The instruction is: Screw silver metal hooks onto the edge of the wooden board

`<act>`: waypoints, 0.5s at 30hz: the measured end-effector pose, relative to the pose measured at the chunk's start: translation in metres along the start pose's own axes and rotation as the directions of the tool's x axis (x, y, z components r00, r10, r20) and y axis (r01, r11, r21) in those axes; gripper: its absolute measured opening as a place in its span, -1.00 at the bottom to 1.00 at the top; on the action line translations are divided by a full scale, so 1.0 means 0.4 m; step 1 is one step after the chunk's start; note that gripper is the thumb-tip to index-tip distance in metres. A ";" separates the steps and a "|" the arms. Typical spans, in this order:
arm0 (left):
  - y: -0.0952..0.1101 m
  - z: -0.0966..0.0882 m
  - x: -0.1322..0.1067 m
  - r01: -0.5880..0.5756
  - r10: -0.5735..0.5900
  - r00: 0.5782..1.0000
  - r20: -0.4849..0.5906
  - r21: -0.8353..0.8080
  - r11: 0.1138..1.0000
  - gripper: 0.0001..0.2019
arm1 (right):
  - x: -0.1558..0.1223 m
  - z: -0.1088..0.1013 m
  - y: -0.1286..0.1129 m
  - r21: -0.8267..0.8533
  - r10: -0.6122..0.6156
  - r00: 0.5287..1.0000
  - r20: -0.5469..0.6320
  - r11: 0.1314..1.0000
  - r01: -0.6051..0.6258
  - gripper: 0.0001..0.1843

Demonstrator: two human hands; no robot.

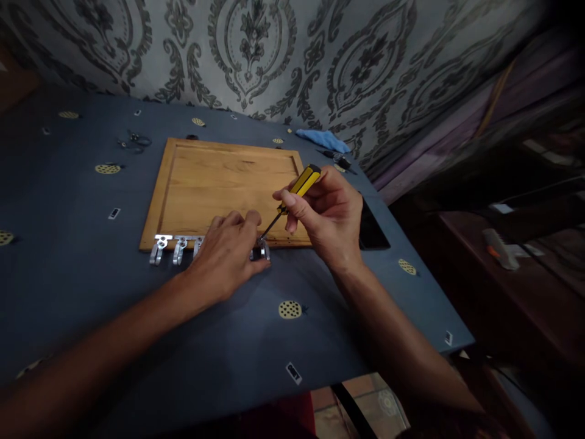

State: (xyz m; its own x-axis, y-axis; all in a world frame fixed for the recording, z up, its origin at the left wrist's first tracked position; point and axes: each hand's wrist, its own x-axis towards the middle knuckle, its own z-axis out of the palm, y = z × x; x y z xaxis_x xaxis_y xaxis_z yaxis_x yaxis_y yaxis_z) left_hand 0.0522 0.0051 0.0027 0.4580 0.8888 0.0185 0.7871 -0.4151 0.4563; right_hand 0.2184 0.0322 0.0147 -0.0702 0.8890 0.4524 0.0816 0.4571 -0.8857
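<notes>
A framed wooden board [219, 177] lies flat on the table, with a shiny metal hook rail [180, 246] along its near edge. Curved hooks of the rail hang over that edge. My left hand [226, 253] is bent over the rail and presses it against the board, thumb beside the rightmost hook; it hides the middle part. Between the thumb and fingers of my right hand [337, 213] is a yellow-and-black screwdriver [304, 182], tilted down to the left. Its tip meets the rail's right end, where any screw is too small to make out.
A blue cloth [324, 140] and dark tools [339, 160] lie at the back right. A black flat object [373, 225] sits beyond my right hand. Small dark items [134, 141] are left of the board. The patterned tablecloth [91, 292] reaches the table's right edge.
</notes>
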 end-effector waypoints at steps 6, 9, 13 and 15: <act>-0.004 0.001 -0.003 -0.027 0.027 0.999 -0.025 -0.003 1.000 -0.58 | 0.005 -0.012 -0.007 -0.010 0.055 0.993 0.105 0.998 -0.055 -0.62; -0.006 0.003 -0.003 -0.023 0.023 0.999 -0.041 -0.008 1.000 -0.56 | 0.005 -0.011 -0.004 -0.017 0.056 0.994 0.094 0.998 -0.054 -0.63; -0.009 0.008 -0.003 -0.035 0.034 0.998 -0.057 -0.008 0.999 -0.56 | 0.004 -0.003 0.000 0.002 0.010 0.998 0.057 1.000 -0.011 -0.61; -0.010 0.010 -0.003 -0.034 0.033 0.998 -0.059 -0.010 0.999 -0.56 | 0.004 -0.001 0.001 0.001 0.007 0.999 0.044 1.000 -0.007 -0.60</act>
State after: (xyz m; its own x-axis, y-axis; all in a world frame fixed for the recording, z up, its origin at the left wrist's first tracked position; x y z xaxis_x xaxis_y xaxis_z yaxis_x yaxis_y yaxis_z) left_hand 0.0500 0.0049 -0.0027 0.4585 0.8845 0.0864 0.7671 -0.4430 0.4639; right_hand 0.2185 0.0339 0.0152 -0.1130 0.8903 0.4412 0.0812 0.4509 -0.8889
